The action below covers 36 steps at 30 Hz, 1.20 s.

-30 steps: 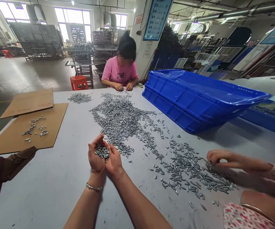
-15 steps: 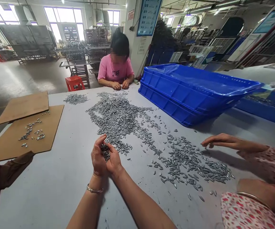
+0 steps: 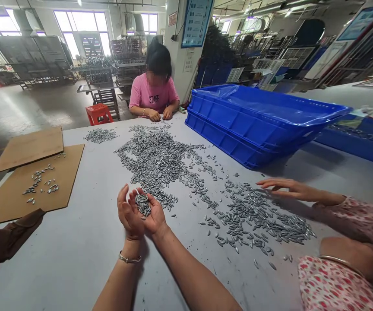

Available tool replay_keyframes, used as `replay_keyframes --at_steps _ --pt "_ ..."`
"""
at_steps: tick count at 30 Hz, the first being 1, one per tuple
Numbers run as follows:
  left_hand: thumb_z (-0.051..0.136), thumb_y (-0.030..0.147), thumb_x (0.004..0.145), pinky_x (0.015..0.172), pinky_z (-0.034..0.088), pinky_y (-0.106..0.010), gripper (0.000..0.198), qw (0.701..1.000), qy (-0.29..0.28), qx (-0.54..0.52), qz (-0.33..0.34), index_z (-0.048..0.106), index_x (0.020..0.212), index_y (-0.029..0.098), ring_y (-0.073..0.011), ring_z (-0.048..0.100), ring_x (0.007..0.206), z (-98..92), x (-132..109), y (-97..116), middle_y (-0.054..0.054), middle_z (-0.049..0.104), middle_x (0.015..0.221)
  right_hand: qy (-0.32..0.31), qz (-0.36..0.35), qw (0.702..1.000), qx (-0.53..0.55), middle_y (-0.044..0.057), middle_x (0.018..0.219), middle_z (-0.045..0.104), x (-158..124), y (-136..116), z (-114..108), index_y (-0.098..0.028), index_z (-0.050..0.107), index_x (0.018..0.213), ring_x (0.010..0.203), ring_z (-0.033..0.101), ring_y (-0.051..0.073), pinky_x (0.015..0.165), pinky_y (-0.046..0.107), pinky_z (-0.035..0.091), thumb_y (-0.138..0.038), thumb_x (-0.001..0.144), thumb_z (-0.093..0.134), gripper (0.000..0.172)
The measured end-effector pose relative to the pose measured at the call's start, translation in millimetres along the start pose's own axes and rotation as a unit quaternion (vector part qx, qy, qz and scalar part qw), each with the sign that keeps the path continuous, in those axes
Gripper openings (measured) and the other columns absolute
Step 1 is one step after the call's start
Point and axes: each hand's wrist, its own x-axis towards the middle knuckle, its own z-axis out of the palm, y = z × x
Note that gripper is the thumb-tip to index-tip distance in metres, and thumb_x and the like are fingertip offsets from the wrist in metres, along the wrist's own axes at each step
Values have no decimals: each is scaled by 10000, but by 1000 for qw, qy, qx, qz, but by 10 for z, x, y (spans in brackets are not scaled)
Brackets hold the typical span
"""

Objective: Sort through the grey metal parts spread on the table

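My right hand is cupped palm up and holds a handful of small spindle-shaped grey metal pieces. Against its side stands my left hand, with a bracelet on the wrist and its fingers raised and apart at the edge of the handful. Both hands are above the white table, at the near end of a large pile of the same pieces. Another batch of pieces is spread to the right.
Across the table, a person in pink handles pieces. At the right, a co-worker's hand reaches over the spread pieces. Stacked blue crates stand behind. Cardboard sheets with scattered pieces lie left, near a dark sleeve.
My left hand has tilted left and opened from the cup, showing more of the pieces in my right hand. The co-worker's hand at the right has moved left over the pieces.
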Motion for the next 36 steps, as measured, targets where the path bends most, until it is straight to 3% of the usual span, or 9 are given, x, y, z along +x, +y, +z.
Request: replay_keyframes --at_steps 3,6,13,21,26,36 --pt "434 525 936 1121 344 -368 460 994 64 -22 -89 660 1160 194 -236 474 1320 -45 67 -100 -113 565 1353 -18 -5 1000 8 78 1083 722 -10 -25 -6 -156 650 1108 1118 644 198 1001 467 502 -269 909 493 277" --pt "414 532 937 1096 387 -393 468 970 76 -107 -205 666 1108 176 -231 577 1211 -62 111 -178 -124 614 1277 -25 -8 1000 16 76 1103 716 -28 -71 22 -160 643 1137 1150 628 197 1007 465 501 -260 920 470 295" --pt "360 474 971 1081 420 -341 469 932 61 -198 -298 691 1046 151 -192 580 1214 -63 104 -231 -127 659 1227 -29 -37 999 -20 60 1174 702 -41 -171 53 -194 647 1158 1166 617 192 1014 465 498 -258 889 522 303" --pt "352 383 983 1043 460 -302 436 902 83 -245 -344 702 1011 125 -176 599 1188 -50 84 -223 -144 682 1172 0 -109 991 -75 49 1120 727 -36 -148 70 -168 696 1073 1063 663 164 1011 347 503 -246 857 558 268" --pt "371 388 974 1030 478 -353 421 894 91 -244 -365 710 1022 142 -195 603 1180 -52 45 -238 -134 684 1183 -9 -136 985 -105 76 1092 732 -40 -135 63 -143 704 1072 1004 682 170 1009 328 492 -364 881 532 339" --pt "387 403 961 1030 476 -376 413 877 125 -249 -392 720 989 159 -202 624 1142 -51 26 -197 -116 682 1196 19 -143 983 -115 63 1185 704 -83 -147 48 -190 710 1069 1126 642 193 1047 385 462 -432 871 543 354"
